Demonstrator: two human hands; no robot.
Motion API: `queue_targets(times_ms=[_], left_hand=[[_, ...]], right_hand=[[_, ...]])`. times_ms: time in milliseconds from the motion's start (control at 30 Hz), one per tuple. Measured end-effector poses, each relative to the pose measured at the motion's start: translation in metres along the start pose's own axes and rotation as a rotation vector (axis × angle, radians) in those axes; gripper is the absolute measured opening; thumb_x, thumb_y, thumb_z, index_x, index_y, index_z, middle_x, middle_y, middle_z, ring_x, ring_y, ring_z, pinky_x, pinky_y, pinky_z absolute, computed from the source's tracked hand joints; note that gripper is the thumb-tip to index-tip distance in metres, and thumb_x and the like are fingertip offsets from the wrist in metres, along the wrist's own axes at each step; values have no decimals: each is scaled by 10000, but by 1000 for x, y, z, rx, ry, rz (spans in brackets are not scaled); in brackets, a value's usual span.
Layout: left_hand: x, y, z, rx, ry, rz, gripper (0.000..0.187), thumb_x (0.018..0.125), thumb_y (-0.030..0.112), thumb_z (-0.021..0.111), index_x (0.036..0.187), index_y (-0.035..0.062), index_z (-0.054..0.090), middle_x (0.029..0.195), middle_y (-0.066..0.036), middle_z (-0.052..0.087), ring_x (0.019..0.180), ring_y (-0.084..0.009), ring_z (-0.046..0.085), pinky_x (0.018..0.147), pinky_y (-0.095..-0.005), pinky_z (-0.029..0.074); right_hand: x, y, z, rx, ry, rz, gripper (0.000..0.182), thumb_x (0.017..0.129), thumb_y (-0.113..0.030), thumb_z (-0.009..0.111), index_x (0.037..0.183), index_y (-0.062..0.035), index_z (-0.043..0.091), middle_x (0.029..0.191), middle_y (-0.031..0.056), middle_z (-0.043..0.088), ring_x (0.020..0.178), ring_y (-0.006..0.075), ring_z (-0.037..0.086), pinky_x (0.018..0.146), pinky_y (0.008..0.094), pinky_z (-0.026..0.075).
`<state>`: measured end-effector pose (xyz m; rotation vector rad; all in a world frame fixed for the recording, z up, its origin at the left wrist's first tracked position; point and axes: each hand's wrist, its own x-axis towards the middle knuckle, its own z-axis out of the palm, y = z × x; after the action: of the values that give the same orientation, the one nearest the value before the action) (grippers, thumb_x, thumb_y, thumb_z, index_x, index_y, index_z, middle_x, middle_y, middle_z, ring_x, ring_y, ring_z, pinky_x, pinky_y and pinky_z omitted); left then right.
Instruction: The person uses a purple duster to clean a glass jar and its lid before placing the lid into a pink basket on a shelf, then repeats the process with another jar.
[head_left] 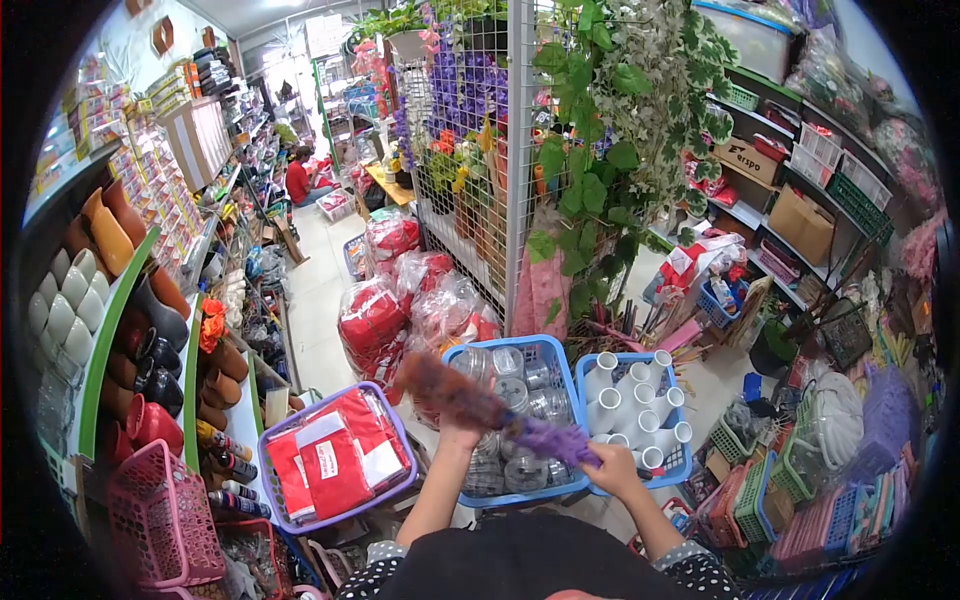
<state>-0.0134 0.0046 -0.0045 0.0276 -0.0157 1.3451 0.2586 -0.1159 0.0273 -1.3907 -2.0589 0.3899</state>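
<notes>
A long, fluffy bundle, brownish red at its far end and purple at its near end, slants across in front of me, smeared by motion. My right hand is closed around the purple end. My left hand is raised under the brownish part, its fingers mostly hidden behind the bundle. Below the bundle stands a blue basket of clear glass jars. Beside my right hand, a second blue basket holds several white vases.
A purple basket of red-and-white packets stands left. Plastic-wrapped red bundles sit by a wire-mesh rack with hanging greenery. Shelves of vases line the left. A person in red sits far down the aisle.
</notes>
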Motion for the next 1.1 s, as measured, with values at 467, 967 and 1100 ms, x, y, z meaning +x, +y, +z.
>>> queue_targets(times_ms=[467, 967, 1100], left_hand=[[-6, -13, 41, 67, 643, -122, 421, 901, 386, 416, 1172, 92, 548, 1202, -96, 583, 1171, -296, 505, 1043, -526, 291], [-2, 2, 27, -49, 69, -272, 342, 911, 129, 449, 1215, -18, 506, 1172, -149, 592, 1102, -273, 566, 844, -383, 530], [-2, 1, 26, 137, 87, -113, 342, 877, 99, 527, 1200, -7, 500, 1151, -139, 597, 1005, -266, 615, 834, -398, 540]], right_hand=[[17, 22, -4, 26, 23, 71, 283, 718, -300, 687, 918, -103, 646, 711, 145, 621, 658, 341, 609, 560, 425, 464], [25, 29, -10, 257, 75, 274, 339, 764, -261, 669, 1034, -59, 645, 719, 194, 624, 677, 358, 627, 601, 394, 479], [23, 26, -15, 322, 7, 145, 338, 780, -270, 658, 1045, -59, 642, 710, 206, 617, 651, 353, 625, 587, 403, 466]])
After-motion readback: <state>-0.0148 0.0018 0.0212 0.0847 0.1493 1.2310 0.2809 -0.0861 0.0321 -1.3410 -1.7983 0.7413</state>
